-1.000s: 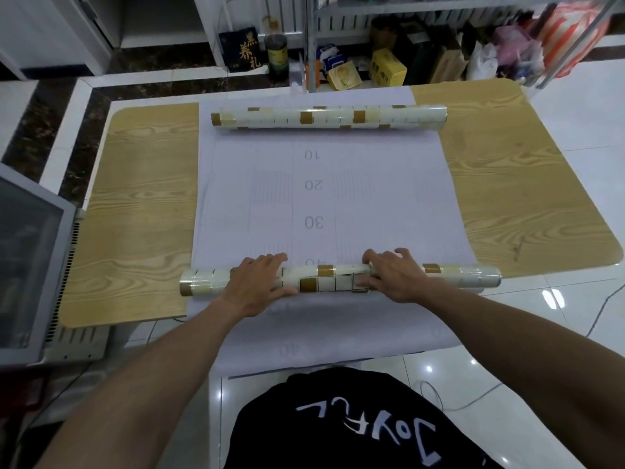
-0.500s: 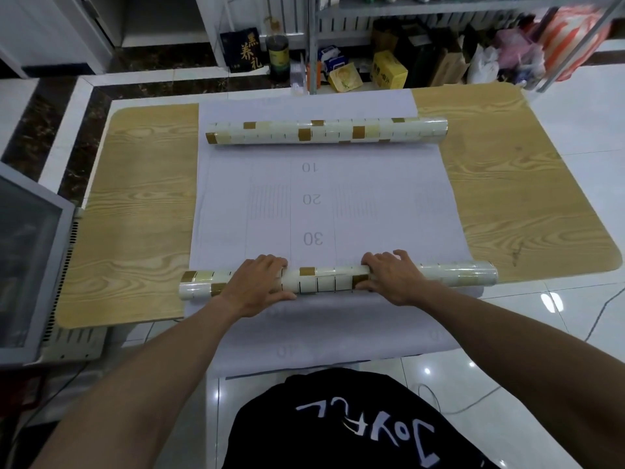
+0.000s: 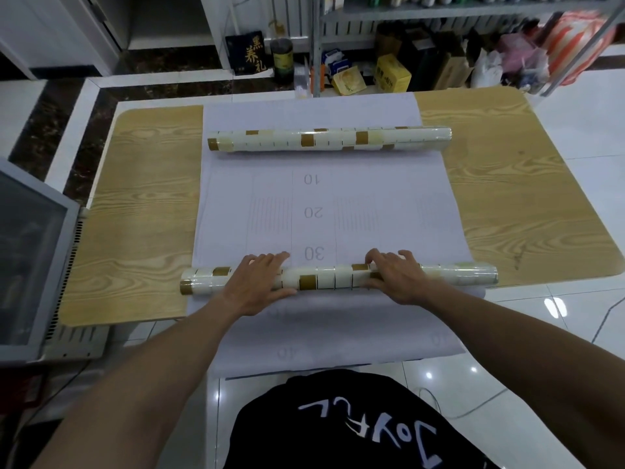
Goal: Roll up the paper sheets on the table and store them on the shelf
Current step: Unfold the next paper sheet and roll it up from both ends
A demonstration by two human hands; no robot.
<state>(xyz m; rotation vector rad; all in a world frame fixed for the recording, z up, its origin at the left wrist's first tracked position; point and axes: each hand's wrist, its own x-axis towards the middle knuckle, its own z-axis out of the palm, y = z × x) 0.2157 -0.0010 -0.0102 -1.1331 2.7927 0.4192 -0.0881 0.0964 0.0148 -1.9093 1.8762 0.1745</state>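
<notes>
Both palms press flat, fingers spread, on the near roll [image 3: 338, 279].
Your left hand [image 3: 258, 282] and right hand [image 3: 397, 279] sit mid-length; light, springy paper likely unrolls if released.

Head-worn view, forward and down, close over the table [image 3: 514, 198].

i see glossy white floor tiles [image 3: 581, 137] with a dark marble border strip [image 3: 50, 116]. a wood-grain table [image 3: 135, 211] with rounded corners sits mid-room. metal shelving [image 3: 439, 8] at the back, boxes and bags crowded beneath. a grey cabinet [image 3: 30, 265] stands at left. ceiling light glints on the tiles.
</notes>
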